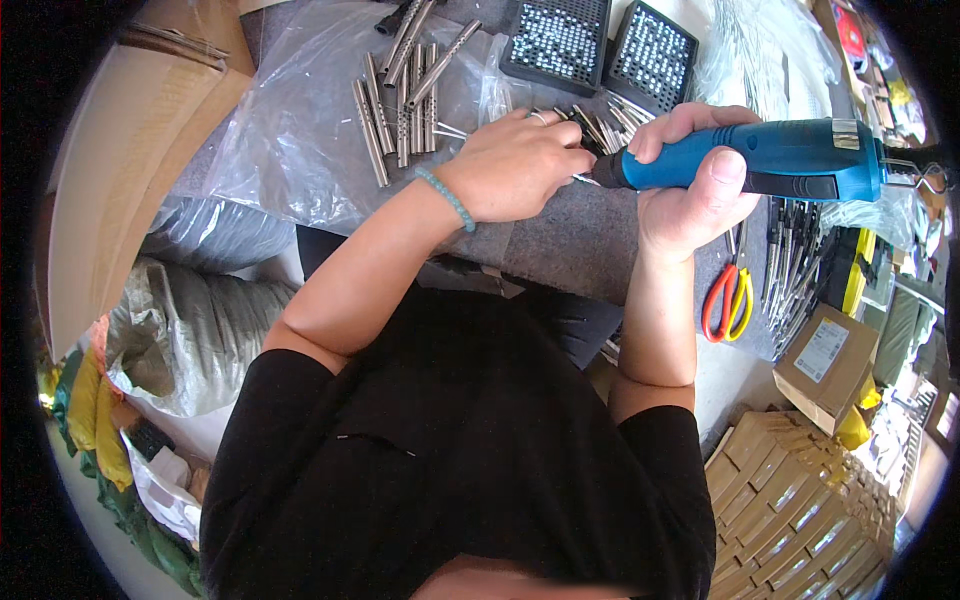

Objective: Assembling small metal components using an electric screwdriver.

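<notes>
My right hand point(683, 212) is wrapped round a blue electric screwdriver point(755, 150), held level with its dark nose toward the left. Close to that nose, the fingers of my left hand point(520, 165) are pinched together. A small silver piece shows between the fingertips and the nose, but what my left fingers grip is mostly hidden. Thin pale rods point(450, 130) stick out on the wrist side of the left hand. Beyond it lie several perforated metal tubes point(404, 110) on clear plastic film. Slim metal parts point(625, 115) lie in a pile just behind both hands.
Two black trays point(513, 66) point(620, 85) of small metal pieces stand at the back of the grey-covered table. Red-and-yellow-handled scissors point(728, 303) and a bundle of dark rods point(790, 260) lie at the right. A cardboard box point(828, 365) is beyond the table edge; sacks point(190, 335) sit at lower left.
</notes>
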### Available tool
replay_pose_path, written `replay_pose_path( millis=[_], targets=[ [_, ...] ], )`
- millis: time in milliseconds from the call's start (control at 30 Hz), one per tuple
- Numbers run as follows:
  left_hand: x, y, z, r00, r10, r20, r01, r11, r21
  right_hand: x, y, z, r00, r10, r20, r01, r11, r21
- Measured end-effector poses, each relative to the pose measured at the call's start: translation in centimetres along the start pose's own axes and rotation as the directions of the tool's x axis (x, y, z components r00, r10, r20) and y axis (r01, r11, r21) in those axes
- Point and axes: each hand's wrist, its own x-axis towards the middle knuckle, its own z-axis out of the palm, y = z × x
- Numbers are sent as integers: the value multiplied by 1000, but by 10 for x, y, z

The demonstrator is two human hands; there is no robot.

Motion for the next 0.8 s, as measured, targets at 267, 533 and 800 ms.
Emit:
replay_pose_path(
  millis=[267,533,800],
  targets=[
    [0,-1,-1,1000,26,16,-26,1000,-8,-2,2,-1,998,9,66,-11,1000,24],
    [0,1,-1,1000,-2,9,2,1000,9,-1,8,-7,993,20,115,-29,997,78],
    [3,0,-2,1000,4,-11,-4,1000,17,-2,10,-9,992,64,110,-79,988,133]
  ],
)
